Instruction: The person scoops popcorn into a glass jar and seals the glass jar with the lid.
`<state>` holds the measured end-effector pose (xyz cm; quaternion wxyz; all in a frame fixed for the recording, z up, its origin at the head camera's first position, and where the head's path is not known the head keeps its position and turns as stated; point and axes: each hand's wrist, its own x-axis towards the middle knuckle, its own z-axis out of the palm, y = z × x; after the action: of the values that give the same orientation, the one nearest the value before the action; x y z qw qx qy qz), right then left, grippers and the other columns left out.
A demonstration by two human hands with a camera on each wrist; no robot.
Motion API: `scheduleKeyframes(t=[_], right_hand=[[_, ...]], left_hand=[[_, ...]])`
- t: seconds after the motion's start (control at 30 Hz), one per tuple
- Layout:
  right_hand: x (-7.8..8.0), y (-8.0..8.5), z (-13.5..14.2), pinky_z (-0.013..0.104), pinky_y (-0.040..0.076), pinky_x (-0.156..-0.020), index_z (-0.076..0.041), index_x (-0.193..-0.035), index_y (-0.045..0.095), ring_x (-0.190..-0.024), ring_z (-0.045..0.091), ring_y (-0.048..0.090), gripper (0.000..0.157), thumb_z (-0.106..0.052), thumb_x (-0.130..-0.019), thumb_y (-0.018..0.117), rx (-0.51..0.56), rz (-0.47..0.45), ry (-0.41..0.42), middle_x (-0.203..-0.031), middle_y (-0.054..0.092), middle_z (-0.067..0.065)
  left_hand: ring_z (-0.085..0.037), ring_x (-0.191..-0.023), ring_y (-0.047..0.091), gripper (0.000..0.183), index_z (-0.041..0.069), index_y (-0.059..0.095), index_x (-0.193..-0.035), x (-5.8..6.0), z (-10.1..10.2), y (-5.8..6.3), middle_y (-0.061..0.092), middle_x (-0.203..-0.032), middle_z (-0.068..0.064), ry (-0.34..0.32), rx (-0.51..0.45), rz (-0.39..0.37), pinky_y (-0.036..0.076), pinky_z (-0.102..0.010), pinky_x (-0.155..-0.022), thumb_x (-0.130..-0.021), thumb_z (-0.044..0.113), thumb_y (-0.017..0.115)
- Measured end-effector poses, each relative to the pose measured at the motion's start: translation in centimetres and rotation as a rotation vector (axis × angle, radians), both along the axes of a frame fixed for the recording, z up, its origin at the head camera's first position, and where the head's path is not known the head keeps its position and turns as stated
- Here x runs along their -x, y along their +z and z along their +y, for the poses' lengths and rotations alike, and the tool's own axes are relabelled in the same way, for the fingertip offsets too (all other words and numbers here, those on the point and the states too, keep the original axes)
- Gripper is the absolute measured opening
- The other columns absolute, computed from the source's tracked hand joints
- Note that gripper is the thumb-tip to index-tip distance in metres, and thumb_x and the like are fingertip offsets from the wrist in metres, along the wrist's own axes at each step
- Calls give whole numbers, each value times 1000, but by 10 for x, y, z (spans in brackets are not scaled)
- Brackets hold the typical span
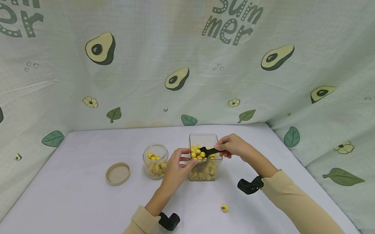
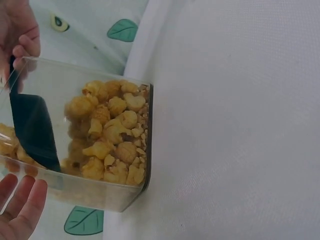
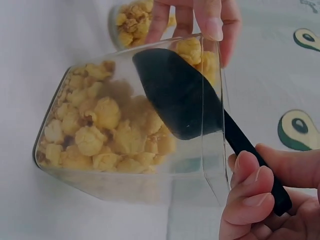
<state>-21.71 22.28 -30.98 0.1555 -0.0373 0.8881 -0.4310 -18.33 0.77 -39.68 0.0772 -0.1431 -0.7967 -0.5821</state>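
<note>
A clear square container point(image 1: 205, 174) of yellow popcorn point(image 3: 92, 140) stands on the table. My left hand point(image 1: 177, 165) holds its near left corner, thumb at the front rim and fingers along the left wall. At the open top, my right hand point(image 1: 233, 145) pinches the handle of a black scoop point(image 3: 175, 95) between thumb and fingers. The scoop's broad head is down inside the container, against the popcorn. Just left of my left hand stands a round clear jar point(image 1: 155, 149), partly filled with popcorn.
Left of the jar lies a round beige lid point(image 1: 118, 174). A single yellow popcorn piece point(image 1: 224, 208) lies on the white table point(image 1: 69, 206) near the front. A printed cloth point(image 1: 134, 56) hangs behind and along the sides.
</note>
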Motion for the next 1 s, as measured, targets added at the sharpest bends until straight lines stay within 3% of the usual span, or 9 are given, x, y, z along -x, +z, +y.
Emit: scheduleKeyframes(t=[0.43, 1.0], right_hand=[[-8, -4, 17, 18, 42, -50, 7, -99, 59, -54, 5, 47, 20, -12, -91, 57, 198, -71, -51, -63, 56, -2], [-11, -11, 34, 17, 44, -53, 3, -102, 59, -57, 5, 49, 18, -12, -91, 56, 305, -133, -85, -66, 58, -4]], left_hand=[[-20, -96, 61, 37, 11, 55, -117, -1, -1, 1, 56, -116, -5, -15, -3, 19, 54, -24, -76, -85, 27, 68], [-19, -96, 61, 38, 10, 55, -117, 0, -2, 1, 56, -117, -6, -22, 0, 31, 53, -22, -75, -85, 25, 68]])
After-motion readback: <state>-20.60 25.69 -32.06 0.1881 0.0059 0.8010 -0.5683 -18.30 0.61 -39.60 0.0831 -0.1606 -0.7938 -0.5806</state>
